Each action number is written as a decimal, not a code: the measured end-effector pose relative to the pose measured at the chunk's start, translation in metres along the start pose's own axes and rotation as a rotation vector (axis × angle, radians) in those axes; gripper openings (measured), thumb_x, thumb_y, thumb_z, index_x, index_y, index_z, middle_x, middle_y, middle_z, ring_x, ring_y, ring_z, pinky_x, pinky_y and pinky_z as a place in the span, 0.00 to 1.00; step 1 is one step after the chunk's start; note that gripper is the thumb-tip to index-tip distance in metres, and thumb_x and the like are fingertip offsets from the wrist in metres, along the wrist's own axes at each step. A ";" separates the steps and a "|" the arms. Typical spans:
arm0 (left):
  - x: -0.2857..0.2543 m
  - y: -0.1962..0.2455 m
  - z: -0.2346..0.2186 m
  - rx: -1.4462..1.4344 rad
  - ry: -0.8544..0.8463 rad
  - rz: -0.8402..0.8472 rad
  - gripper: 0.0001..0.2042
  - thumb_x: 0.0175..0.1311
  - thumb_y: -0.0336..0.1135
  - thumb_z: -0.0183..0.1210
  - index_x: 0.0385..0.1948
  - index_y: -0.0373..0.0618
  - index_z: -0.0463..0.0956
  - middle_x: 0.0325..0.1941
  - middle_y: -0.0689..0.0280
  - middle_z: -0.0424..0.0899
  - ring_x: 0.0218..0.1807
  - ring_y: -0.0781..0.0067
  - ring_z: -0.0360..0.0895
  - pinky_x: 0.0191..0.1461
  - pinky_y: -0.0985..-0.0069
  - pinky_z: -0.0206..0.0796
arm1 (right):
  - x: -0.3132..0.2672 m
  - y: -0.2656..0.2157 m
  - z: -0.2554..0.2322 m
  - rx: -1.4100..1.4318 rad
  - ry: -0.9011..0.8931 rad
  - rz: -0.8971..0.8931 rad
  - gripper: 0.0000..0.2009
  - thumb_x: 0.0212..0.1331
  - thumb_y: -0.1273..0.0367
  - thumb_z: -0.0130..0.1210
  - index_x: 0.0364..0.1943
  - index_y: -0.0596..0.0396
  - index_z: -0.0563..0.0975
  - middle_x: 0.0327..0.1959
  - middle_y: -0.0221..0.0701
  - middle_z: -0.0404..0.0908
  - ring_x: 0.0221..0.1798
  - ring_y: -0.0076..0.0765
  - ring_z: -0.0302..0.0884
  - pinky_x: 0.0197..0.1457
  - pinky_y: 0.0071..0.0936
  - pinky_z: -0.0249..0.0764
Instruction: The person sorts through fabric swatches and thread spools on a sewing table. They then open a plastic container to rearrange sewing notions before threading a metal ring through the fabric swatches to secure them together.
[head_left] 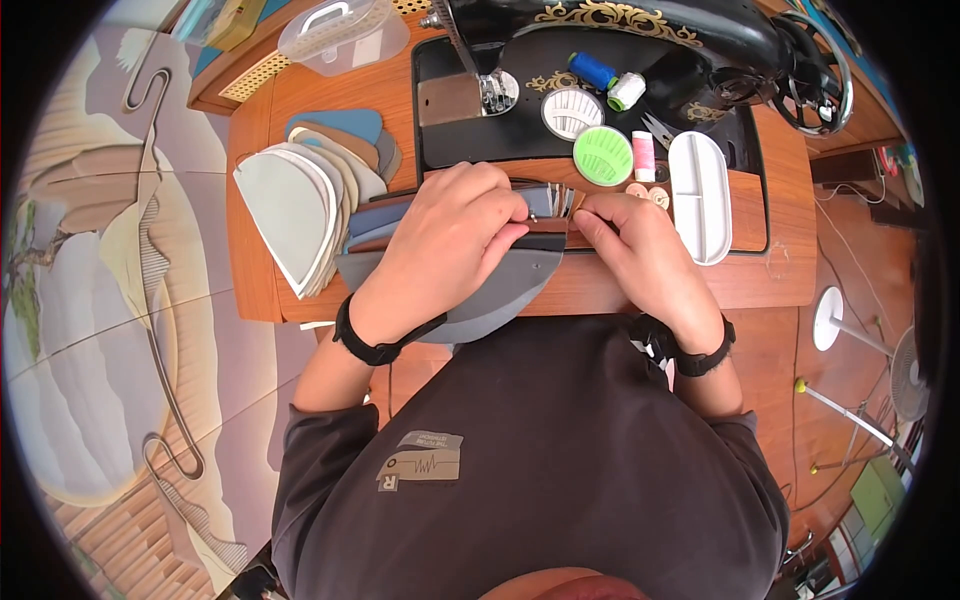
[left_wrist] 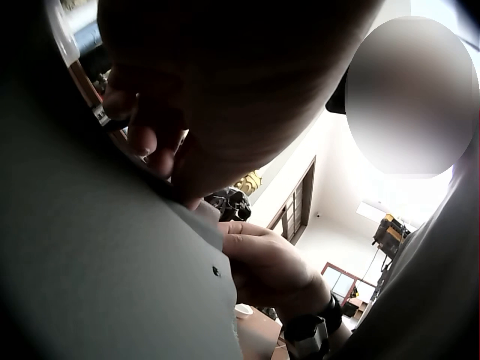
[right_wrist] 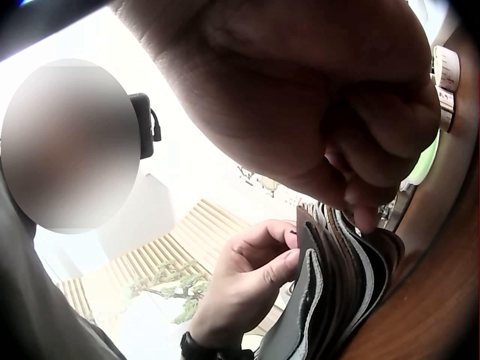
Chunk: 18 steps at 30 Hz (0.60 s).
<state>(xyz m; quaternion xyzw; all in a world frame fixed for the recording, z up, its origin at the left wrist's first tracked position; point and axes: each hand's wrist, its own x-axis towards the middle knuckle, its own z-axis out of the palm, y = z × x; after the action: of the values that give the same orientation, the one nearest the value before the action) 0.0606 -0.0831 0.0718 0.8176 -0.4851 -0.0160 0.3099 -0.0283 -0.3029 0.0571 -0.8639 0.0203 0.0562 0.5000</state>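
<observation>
A thick stack of leather-like swatches [head_left: 495, 290], grey, blue and brown, stands between both hands at the table's front edge. My left hand [head_left: 450, 225] grips its upper edge, thumb in front and fingers behind. In the right wrist view the left thumb and forefinger pinch the outer layers, and the bundle's many layers [right_wrist: 311, 300] fan apart at the end. My right hand [head_left: 650, 250] pinches the right end of the stack between thumb and forefinger. The large grey front swatch [left_wrist: 135, 262] has a small dark hole near its corner in the left wrist view.
A second fan of rounded swatches [head_left: 290, 210] lies to the left. Behind are a black sewing machine [head_left: 620, 25], pin discs [head_left: 603, 155], thread spools [head_left: 592, 70] and scissors [head_left: 658, 132]. A white divided tray [head_left: 700, 200] sits at right, a clear plastic box [head_left: 345, 40] at back left.
</observation>
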 end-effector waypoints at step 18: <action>0.003 -0.008 0.001 -0.217 0.049 -0.018 0.07 0.58 0.19 0.61 0.35 0.42 0.75 0.33 0.65 0.78 0.37 0.64 0.73 0.41 0.69 0.65 | -0.002 -0.001 0.006 -0.023 0.029 0.011 0.12 0.70 0.69 0.54 0.34 0.66 0.80 0.26 0.51 0.79 0.32 0.60 0.78 0.39 0.46 0.72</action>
<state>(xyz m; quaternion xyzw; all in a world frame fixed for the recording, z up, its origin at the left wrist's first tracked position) 0.0682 -0.0831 0.0678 0.7837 -0.4654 -0.0510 0.4082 -0.0309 -0.2977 0.0551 -0.8703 0.0318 0.0467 0.4893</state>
